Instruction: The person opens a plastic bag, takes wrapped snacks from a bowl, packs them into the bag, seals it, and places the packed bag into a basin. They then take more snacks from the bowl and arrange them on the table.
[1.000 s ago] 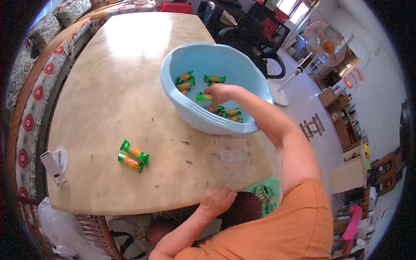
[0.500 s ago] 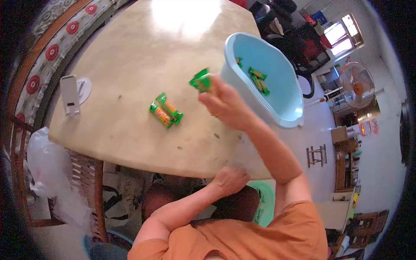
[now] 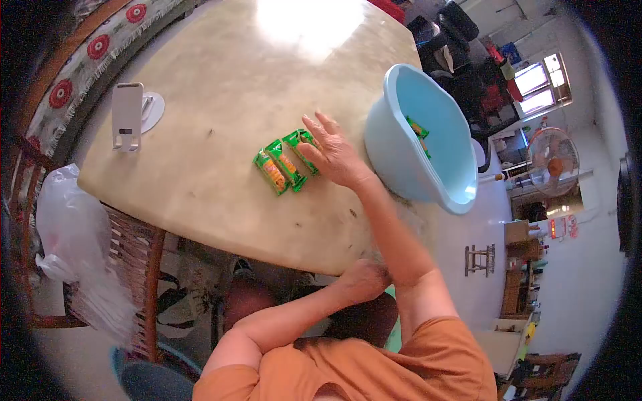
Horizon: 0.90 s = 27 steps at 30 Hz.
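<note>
My right hand [image 3: 334, 157] is over the table with its fingers apart, partly covering a green snack packet [image 3: 293, 140]. Two more green packets with orange-and-yellow print lie side by side to its left: a middle packet [image 3: 286, 164] and a left packet [image 3: 271, 172]. At the near table edge is my left hand [image 3: 364, 281], its back turned up; its fingers are hidden beside my right forearm. To the right of my right hand stands a light blue plastic basin [image 3: 394, 144], tilted in view, with green packets [image 3: 419, 134] inside.
A white phone stand [image 3: 127, 117] sits on the table [image 3: 200, 187] at the left. A clear plastic bag [image 3: 73, 220] hangs by a wooden chair [image 3: 150, 287]. Below are a blue tub [image 3: 150, 374] and part of a green container [image 3: 393, 337]. A fan [image 3: 554, 164] stands at the right.
My right hand has put down the packet it held, beside the two others, and its fingers have spread. The view has shifted slightly. My left hand stays by the table edge.
</note>
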Available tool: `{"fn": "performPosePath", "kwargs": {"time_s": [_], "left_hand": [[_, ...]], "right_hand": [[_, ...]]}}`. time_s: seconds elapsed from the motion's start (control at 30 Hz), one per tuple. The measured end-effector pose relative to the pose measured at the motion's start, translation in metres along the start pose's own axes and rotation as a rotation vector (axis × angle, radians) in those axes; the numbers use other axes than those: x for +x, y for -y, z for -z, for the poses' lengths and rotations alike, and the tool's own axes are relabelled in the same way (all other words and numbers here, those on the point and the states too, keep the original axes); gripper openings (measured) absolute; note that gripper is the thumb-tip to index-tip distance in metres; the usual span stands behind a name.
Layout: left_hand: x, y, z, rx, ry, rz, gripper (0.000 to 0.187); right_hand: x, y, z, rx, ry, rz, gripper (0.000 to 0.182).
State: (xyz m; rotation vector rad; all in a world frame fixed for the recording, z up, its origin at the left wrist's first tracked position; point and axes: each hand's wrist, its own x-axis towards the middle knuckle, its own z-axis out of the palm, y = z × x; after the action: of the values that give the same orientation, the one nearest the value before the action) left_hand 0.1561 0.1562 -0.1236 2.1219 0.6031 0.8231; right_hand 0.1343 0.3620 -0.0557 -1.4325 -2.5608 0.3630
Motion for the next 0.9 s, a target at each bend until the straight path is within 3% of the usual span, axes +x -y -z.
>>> {"fn": "performPosePath", "kwargs": {"time_s": [0.13,0.23,0.33,0.43,0.67,0.73,0.83,0.9], "left_hand": [[0.000,-0.001,0.009,0.174,0.109,-0.080,0.023],[0.002,-0.009,0.021,0.202,0.193,0.002,0.023],[0.003,-0.004,0.002,-0.027,0.083,0.138,0.028],[0.004,-0.003,-0.004,-0.378,-0.180,0.155,0.037],[-0.007,-0.017,0.034,-0.718,-0.114,0.192,0.029],[-0.003,-0.012,0.024,-0.657,-0.122,0.214,0.026],[0.004,-0.005,0.009,-0.475,-0.101,0.125,0.020],[-0.004,-0.006,0.018,-0.026,0.087,0.033,0.013]], "right_hand": [[-0.001,-0.006,-0.002,-0.207,-0.027,0.339,0.065],[-0.011,0.006,-0.010,-0.065,0.071,0.399,0.068],[-0.019,0.027,-0.018,-0.095,0.044,0.309,0.068],[-0.024,0.047,-0.038,-0.101,-0.060,0.198,0.068],[-0.031,0.099,-0.047,-0.050,-0.133,0.032,0.074],[-0.035,0.105,-0.033,-0.054,-0.191,0.039,0.074],[-0.047,0.103,0.031,0.124,-0.343,0.252,0.070],[-0.053,0.081,0.084,0.119,-0.472,0.292,0.064]]}}
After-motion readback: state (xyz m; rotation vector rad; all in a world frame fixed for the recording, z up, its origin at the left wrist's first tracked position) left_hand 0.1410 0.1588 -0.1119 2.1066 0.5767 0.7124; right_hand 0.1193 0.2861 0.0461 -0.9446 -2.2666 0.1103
